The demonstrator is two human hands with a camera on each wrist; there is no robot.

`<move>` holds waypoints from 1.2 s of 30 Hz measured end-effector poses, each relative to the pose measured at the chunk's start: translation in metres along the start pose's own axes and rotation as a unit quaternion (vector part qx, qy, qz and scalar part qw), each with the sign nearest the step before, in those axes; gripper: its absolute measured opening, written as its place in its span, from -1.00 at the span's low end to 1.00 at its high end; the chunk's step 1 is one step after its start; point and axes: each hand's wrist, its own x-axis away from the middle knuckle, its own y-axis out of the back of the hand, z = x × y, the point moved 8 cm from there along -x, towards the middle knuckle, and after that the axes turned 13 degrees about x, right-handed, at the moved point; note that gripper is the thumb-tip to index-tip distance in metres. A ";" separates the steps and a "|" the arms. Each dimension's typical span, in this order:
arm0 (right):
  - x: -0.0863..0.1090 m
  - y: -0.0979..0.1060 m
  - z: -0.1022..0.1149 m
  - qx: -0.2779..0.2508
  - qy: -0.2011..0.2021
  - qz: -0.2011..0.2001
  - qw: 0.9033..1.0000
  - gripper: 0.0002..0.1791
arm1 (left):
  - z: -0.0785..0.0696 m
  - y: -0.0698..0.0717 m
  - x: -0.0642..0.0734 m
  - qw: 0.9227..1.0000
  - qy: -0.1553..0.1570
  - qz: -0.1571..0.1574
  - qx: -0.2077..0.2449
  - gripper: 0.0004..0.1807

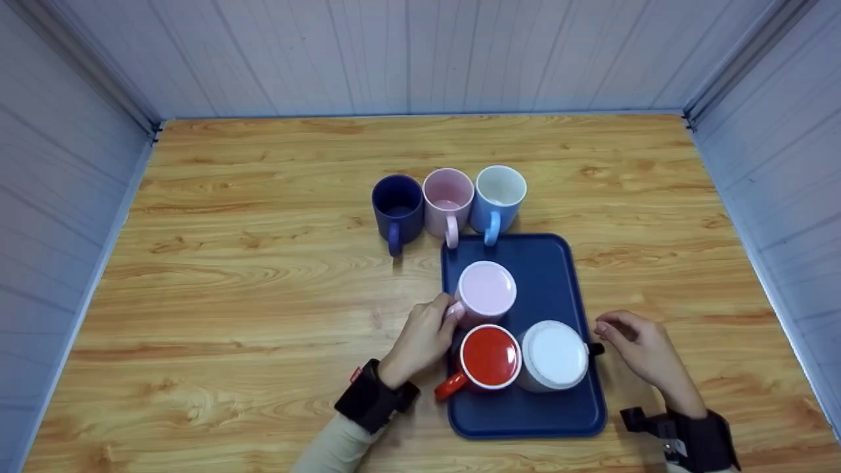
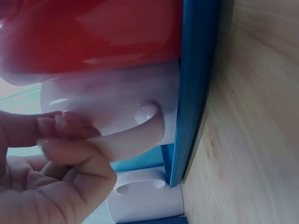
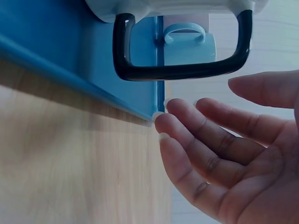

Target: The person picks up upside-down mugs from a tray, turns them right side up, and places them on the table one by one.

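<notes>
A pink mug (image 1: 487,289) stands upside down on the dark blue tray (image 1: 525,420), and my left hand (image 1: 420,338) pinches its handle (image 2: 135,140) between thumb and fingers. Just in front of it on the tray are an upturned red mug (image 1: 490,357), its handle to the left, and an upturned white mug (image 1: 557,355). The white mug's black handle (image 3: 182,72) points right over the tray's edge. Beside that handle my right hand (image 1: 647,348) holds nothing, its fingers loosely bent and apart from the handle.
Behind the tray, three upright mugs stand in a row with handles toward me: dark blue (image 1: 398,209), pink (image 1: 448,202) and light blue (image 1: 499,199). The last two reach the tray's back edge in this view. Pale panel walls (image 1: 407,59) enclose the wooden table (image 1: 230,295).
</notes>
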 end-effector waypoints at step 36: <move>0.003 0.015 0.019 -0.118 -0.011 -0.041 0.992 -0.85 | -0.027 0.036 -0.007 0.989 0.047 -0.093 0.108 -0.80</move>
